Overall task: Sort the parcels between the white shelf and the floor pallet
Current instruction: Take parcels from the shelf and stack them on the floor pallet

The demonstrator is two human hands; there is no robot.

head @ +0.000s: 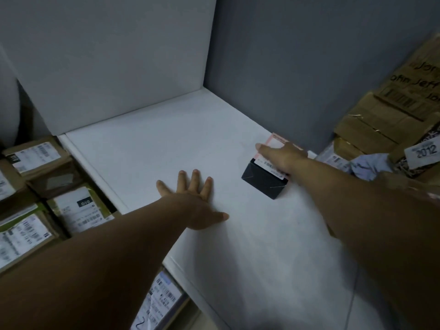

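Observation:
A small black box parcel (263, 181) with a white label on top sits on the white shelf (166, 144), near its right side. My right hand (282, 156) lies over the top of this box, index finger stretched toward the wall, and covers most of the label. Just behind the box, a pink-edged flat parcel (276, 139) shows from under my fingers. My left hand (192, 201) rests flat on the bare shelf surface, fingers spread, a hand's width left of the box.
Several brown labelled parcels (35, 186) are stacked below on the left. Cardboard boxes (385, 115) and bagged parcels (338, 160) pile up at the right by the grey wall. Another labelled parcel (162, 298) lies under the shelf's front edge.

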